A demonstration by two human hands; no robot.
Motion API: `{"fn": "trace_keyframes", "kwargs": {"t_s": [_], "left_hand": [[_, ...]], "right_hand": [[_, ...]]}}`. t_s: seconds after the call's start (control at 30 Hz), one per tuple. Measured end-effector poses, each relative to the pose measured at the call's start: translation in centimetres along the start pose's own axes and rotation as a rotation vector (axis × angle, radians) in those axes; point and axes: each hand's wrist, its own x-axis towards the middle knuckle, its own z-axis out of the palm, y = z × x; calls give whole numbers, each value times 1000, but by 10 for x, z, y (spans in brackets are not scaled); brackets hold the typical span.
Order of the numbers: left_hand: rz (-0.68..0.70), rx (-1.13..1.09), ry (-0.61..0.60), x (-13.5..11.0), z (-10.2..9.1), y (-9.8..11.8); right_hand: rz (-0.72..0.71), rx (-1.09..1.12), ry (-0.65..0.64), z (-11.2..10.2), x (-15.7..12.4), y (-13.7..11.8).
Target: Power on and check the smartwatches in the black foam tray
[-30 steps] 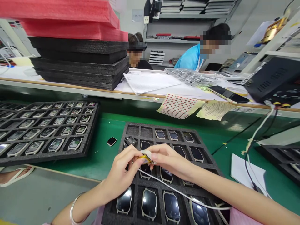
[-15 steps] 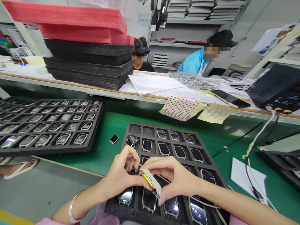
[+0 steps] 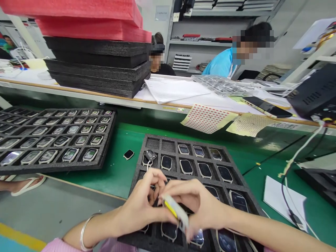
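My left hand (image 3: 141, 203) and my right hand (image 3: 203, 201) meet over the near part of a dark foam tray (image 3: 168, 147). Between them they grip a pale smartwatch case (image 3: 178, 210), tilted on edge, with a yellow strip along its side. My left thumb presses against the yellow side, while the right thumb and fingers clasp the case's ends. Slight blur hides fine detail. Smartwatches without straps lie in most of the tray's slots. A small black square piece (image 3: 150, 155) with a white cable rests over one watch at the tray's left.
One loose watch (image 3: 128, 154) lies on the green tabletop (image 3: 123, 136). Another foam tray (image 3: 106, 150) full of watches stands left. Stacked red and black foam (image 3: 97, 66) occupies the shelf above, near a phone (image 3: 266, 106). Cables (image 3: 286, 189) hang at right. Two people sit beyond.
Both hands have shifted slightly right in view with the watch case, still gripping it. The case shows a little more blur. The whole view has moved slightly too.
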Motion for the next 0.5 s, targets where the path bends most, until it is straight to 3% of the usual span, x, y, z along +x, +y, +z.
{"fn": "trace_keyframes", "kwargs": {"t_s": [0.13,0.27,0.3,0.4,0.5], "left_hand": [[111,188,98,18,-20,6],[148,733,425,32,-47,-5],[134,878,460,36,-50,-10],[85,1137,446,48,-52,-24],[91,1165,471,60,-49,-32]], "right_hand": [[133,319,136,-10,4,1],[90,253,269,-34,11,-12],[86,215,285,-42,15,-15],[114,159,289,-65,30,-19],[150,222,282,-76,45,-14]]}}
